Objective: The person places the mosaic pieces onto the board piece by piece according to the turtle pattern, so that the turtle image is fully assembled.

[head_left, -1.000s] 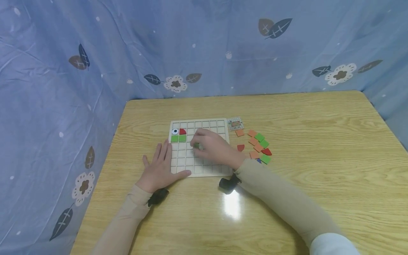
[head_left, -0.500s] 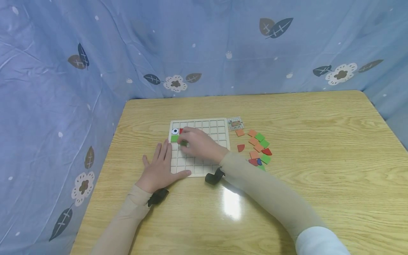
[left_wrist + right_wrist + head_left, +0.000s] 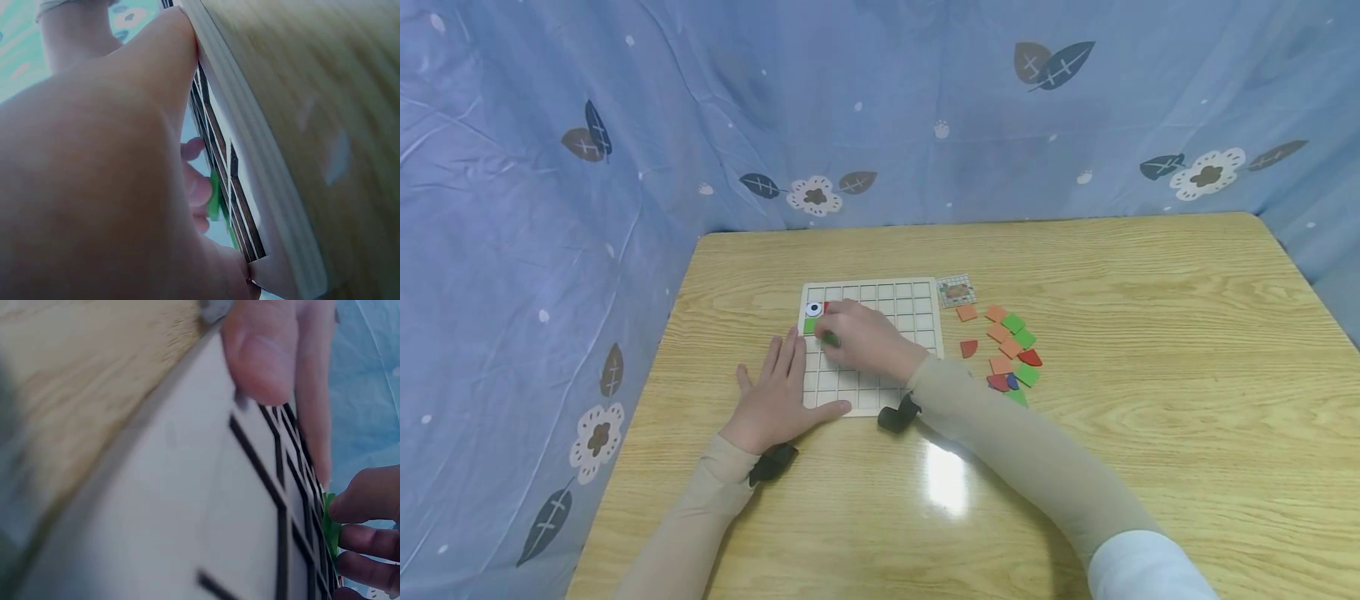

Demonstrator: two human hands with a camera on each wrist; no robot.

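Observation:
A pale grid board (image 3: 917, 321) lies on the wooden table. My left hand (image 3: 771, 407) rests along its left side with spread fingers, the thumb over the near edge. Between the fingertips of my right hand (image 3: 871, 340) a green square tile (image 3: 831, 339) is pinched, tilted, over the board's left columns. The left wrist view also shows this green tile (image 3: 214, 197) standing on edge at the grid. A round-eye tile (image 3: 814, 309), a green tile (image 3: 809, 326) and part of a red piece (image 3: 827, 307) sit at the upper left; my right fingers hide the squares beside them.
Right of the board lie several loose orange tiles (image 3: 1002, 365), green tiles (image 3: 1027, 374), red rounded pieces (image 3: 969, 348) and a blue piece (image 3: 1012, 382). A small picture card (image 3: 957, 291) touches or nearly touches the board's far right corner. A blue patterned curtain (image 3: 895, 117) hangs behind the table.
My right hand has moved left across the board with the green tile, then shifted only slightly in the last half second. My left hand has stayed in place.

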